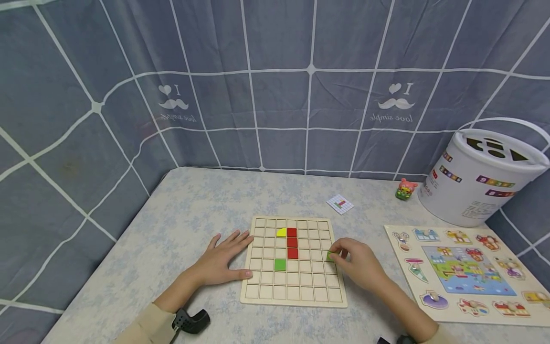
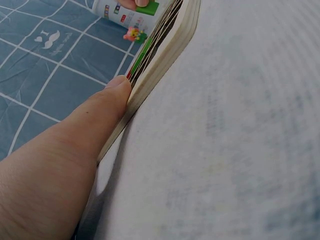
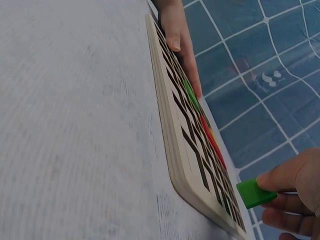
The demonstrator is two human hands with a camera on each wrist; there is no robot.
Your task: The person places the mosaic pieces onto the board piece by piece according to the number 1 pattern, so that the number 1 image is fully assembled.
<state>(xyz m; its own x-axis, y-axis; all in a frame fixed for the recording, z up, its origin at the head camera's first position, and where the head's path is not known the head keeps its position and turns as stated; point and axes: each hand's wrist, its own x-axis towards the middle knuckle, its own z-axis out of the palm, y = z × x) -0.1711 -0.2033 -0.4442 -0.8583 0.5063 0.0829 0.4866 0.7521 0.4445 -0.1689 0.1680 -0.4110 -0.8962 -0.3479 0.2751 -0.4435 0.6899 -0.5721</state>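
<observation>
A wooden grid board (image 1: 307, 291) lies flat on the table. My left hand (image 1: 221, 260) rests at its left edge with fingers spread and fairly straight, the thumb (image 2: 112, 95) touching the rim. Between thumb and fingers my right hand (image 1: 360, 263) pinches a green square tile (image 3: 254, 194), held above the board's right side. Three red square tiles (image 1: 292, 242) sit in one column of the grid. A yellow rounded tile (image 1: 281, 232) is left of the top red one, and another green square tile (image 1: 280, 264) lies lower left of the bottom red one.
Behind the board lies a small pattern card (image 1: 340, 204). A wooden picture puzzle (image 1: 410, 297) is at right, with a white lidded bucket (image 1: 477, 191) and a small pink-and-green figurine (image 1: 406, 189) behind it. A blue checked curtain (image 1: 279, 100) hangs along the table's back.
</observation>
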